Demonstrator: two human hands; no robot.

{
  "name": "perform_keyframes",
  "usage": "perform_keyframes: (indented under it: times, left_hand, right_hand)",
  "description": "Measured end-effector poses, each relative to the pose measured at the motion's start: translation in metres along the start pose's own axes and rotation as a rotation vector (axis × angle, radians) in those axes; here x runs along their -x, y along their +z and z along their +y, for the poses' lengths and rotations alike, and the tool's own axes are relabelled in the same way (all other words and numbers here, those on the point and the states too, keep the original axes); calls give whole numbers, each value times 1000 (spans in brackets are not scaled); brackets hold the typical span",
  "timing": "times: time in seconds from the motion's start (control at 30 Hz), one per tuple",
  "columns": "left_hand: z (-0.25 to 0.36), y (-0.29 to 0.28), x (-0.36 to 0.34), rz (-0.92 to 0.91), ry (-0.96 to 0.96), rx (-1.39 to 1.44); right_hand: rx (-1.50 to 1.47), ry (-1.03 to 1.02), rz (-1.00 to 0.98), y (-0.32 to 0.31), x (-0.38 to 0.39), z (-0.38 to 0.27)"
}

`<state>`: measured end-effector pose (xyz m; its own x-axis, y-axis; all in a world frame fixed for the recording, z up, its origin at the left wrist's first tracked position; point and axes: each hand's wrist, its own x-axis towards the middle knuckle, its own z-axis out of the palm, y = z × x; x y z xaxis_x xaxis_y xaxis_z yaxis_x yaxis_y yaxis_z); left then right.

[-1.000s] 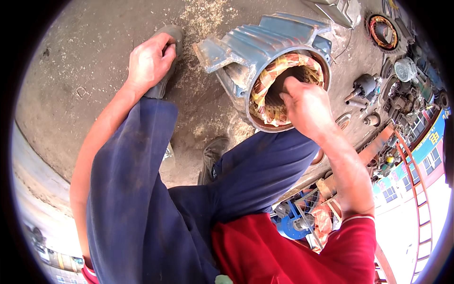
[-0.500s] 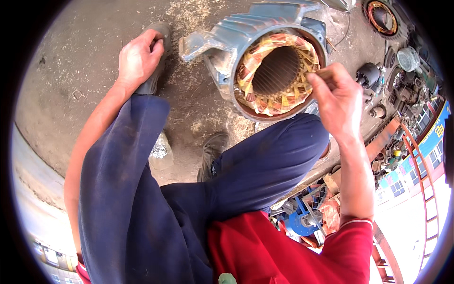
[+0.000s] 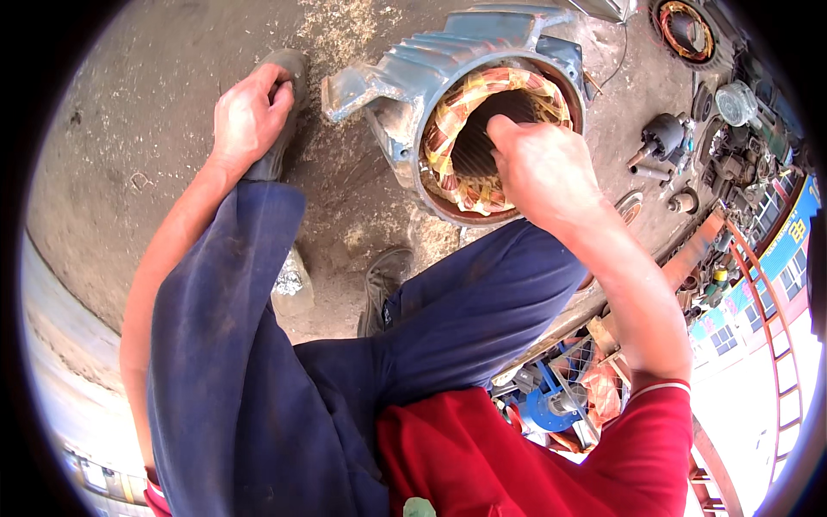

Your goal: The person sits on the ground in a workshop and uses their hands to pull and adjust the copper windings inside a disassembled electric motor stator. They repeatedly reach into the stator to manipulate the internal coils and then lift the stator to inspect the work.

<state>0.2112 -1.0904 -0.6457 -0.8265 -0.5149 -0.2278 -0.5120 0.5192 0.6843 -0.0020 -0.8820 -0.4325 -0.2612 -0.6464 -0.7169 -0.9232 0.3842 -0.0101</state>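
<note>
A blue-grey ribbed motor housing (image 3: pixel 465 39) lies on its side, its open end facing me. Inside is a ring of copper windings (image 3: pixel 439 142) wrapped in yellowish strips, around a dark slotted bore (image 3: pixel 474 151). My right hand (image 3: pixel 543 172) reaches into that opening over the right part of the ring, its fingers curled closed; whatever the fingertips touch or hold is hidden. My left hand (image 3: pixel 251 116) rests at my grey shoe (image 3: pixel 293 129), left of the housing, with curled fingers; I cannot make out anything in them.
A second wound stator (image 3: pixel 680 26) lies at upper right, with a dark cylindrical part (image 3: pixel 659 133), a glassy round part (image 3: pixel 736 103) and assorted metal parts below it. A red ladder (image 3: pixel 775 345) and a blue machine (image 3: pixel 547 405) are at lower right. My other shoe (image 3: pixel 383 289) stands below the housing.
My right hand has moved from the winding's right edge, where it was half a second ago, leftward into the bore again. My left hand stays at the shoe. The whole view has shifted slightly.
</note>
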Motion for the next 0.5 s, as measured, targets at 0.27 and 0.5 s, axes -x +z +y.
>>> perform_keyframes:
  times: [0.27,0.5]
  left_hand:
    - [-4,3,0,37,24,32]
    - [-3,3,1,7,0,24]
  right_hand:
    - [-158,-41,320,1,-5,10]
    - [-403,96,289,-1,19,23]
